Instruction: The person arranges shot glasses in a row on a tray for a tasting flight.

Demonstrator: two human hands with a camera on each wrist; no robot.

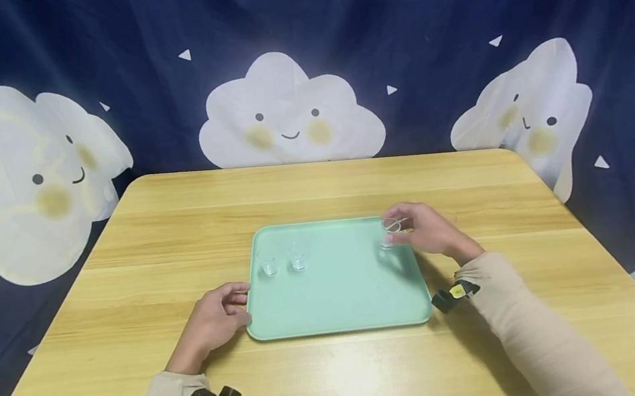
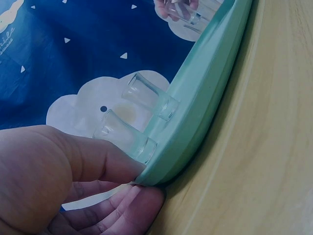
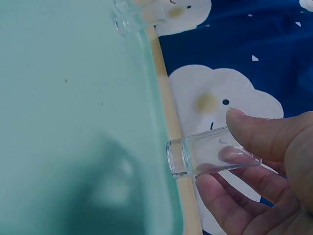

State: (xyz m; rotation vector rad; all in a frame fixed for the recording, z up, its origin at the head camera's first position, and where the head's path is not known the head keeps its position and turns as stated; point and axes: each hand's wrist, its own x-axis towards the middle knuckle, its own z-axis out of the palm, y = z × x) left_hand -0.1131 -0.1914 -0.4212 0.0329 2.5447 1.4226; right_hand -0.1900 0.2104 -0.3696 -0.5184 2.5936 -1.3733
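Note:
My right hand (image 1: 428,230) holds a small clear shot glass (image 1: 387,242) by its upper part, between thumb and fingers, over the right side of a mint green tray (image 1: 337,296). Seen from the right wrist, the thick base of this shot glass (image 3: 178,159) points at the tray and overlaps its rim. My left hand (image 1: 213,321) pinches the tray's left edge, thumb against the rim and fingers lower down in the left wrist view. Two more clear shot glasses stand upright at the tray's left, one (image 2: 122,134) nearer that hand and the other (image 2: 149,98) beyond.
The tray lies on a light wooden table (image 1: 344,384). Behind the table hangs a dark blue curtain (image 1: 415,28) with white clouds and small triangles. Black straps with small devices sit on both wrists, over beige sleeves (image 1: 530,324).

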